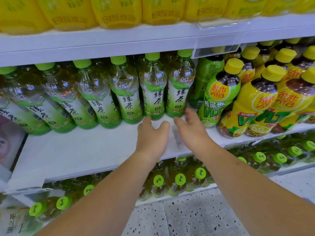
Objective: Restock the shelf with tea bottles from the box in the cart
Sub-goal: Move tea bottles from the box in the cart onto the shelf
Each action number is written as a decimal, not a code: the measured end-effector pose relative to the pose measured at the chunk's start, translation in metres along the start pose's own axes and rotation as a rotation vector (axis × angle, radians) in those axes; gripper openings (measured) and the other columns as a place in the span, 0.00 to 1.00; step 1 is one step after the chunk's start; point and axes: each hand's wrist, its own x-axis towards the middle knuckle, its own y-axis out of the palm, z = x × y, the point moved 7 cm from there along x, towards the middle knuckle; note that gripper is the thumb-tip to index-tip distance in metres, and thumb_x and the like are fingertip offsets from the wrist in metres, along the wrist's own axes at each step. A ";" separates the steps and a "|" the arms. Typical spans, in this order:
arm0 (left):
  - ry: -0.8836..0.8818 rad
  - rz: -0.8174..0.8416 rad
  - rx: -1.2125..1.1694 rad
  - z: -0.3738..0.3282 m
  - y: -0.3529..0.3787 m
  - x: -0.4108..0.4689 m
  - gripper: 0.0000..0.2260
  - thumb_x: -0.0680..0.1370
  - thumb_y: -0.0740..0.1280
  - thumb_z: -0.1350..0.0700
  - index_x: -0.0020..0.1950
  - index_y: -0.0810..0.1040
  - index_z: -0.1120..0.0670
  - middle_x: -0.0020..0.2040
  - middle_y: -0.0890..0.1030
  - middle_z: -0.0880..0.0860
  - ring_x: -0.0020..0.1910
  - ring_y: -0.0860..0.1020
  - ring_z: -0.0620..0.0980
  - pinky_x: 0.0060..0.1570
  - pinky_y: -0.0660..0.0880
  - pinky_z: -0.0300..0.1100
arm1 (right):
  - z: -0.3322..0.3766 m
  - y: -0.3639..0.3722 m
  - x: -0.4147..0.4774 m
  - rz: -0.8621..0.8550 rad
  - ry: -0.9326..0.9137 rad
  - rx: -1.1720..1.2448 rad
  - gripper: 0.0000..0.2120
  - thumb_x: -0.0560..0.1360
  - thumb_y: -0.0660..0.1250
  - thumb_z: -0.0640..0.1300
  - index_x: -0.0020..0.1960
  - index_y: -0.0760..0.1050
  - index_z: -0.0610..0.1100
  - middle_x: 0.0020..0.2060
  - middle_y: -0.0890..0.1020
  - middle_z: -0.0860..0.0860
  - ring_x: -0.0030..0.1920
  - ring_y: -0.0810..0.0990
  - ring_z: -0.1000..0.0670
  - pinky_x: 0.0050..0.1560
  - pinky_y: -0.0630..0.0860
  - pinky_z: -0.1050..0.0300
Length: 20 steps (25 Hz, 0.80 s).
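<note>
The white shelf (76, 147) stood above a speckled floor (196, 217), its front bare, with seven green tea bottles (127, 92) lined along the back. Yellow-capped bottles (265, 103) crowded in just beside them on the right. The left grip (151, 135) and right grip (190, 130) were spread open and empty, near the bases of the two rightmost tea bottles.

The pale terrazzo floor (196, 218) (dark specks, thin tile joints) lies evenly lit.

"绿茶" on bottles (154, 92) (neighbours (255, 106): probably "VLT")
</note>
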 end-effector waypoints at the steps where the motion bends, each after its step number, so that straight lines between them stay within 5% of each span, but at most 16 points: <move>1: 0.054 0.043 0.089 0.001 -0.006 -0.002 0.29 0.80 0.65 0.48 0.80 0.63 0.50 0.78 0.65 0.50 0.74 0.67 0.52 0.64 0.68 0.47 | -0.001 -0.002 -0.007 0.009 0.024 0.016 0.26 0.81 0.64 0.49 0.78 0.64 0.49 0.73 0.70 0.51 0.73 0.69 0.49 0.68 0.67 0.53; 4: 0.110 0.149 0.210 0.010 -0.030 -0.012 0.29 0.81 0.64 0.43 0.80 0.63 0.48 0.78 0.65 0.47 0.75 0.66 0.48 0.72 0.65 0.50 | -0.005 -0.006 -0.032 0.020 0.108 0.086 0.24 0.82 0.63 0.53 0.76 0.66 0.50 0.69 0.73 0.52 0.64 0.74 0.50 0.61 0.69 0.55; 8: 0.034 0.235 0.143 0.020 -0.066 -0.043 0.30 0.76 0.61 0.35 0.77 0.68 0.44 0.66 0.72 0.41 0.64 0.70 0.43 0.61 0.65 0.44 | -0.001 -0.014 -0.077 -0.024 0.155 0.085 0.21 0.82 0.63 0.54 0.73 0.70 0.51 0.60 0.76 0.53 0.51 0.76 0.59 0.47 0.70 0.63; 10: 0.030 0.293 0.124 0.022 -0.076 -0.065 0.26 0.80 0.59 0.37 0.76 0.70 0.46 0.69 0.73 0.42 0.66 0.70 0.43 0.63 0.65 0.43 | 0.001 -0.022 -0.107 -0.041 0.169 0.059 0.21 0.82 0.62 0.55 0.73 0.70 0.51 0.58 0.77 0.56 0.49 0.76 0.61 0.46 0.69 0.63; 14: 0.059 0.367 0.143 0.020 -0.085 -0.118 0.20 0.83 0.56 0.38 0.72 0.71 0.44 0.67 0.73 0.39 0.67 0.69 0.41 0.60 0.65 0.38 | 0.012 -0.044 -0.174 -0.073 0.182 0.007 0.21 0.82 0.61 0.56 0.74 0.69 0.53 0.52 0.75 0.66 0.54 0.76 0.59 0.60 0.71 0.54; 20: 0.077 0.537 0.133 0.005 -0.065 -0.220 0.26 0.81 0.56 0.35 0.76 0.69 0.42 0.65 0.71 0.30 0.63 0.68 0.28 0.64 0.62 0.39 | 0.006 -0.115 -0.310 -0.140 0.279 -0.012 0.24 0.83 0.59 0.57 0.77 0.63 0.54 0.60 0.71 0.65 0.60 0.71 0.59 0.51 0.68 0.69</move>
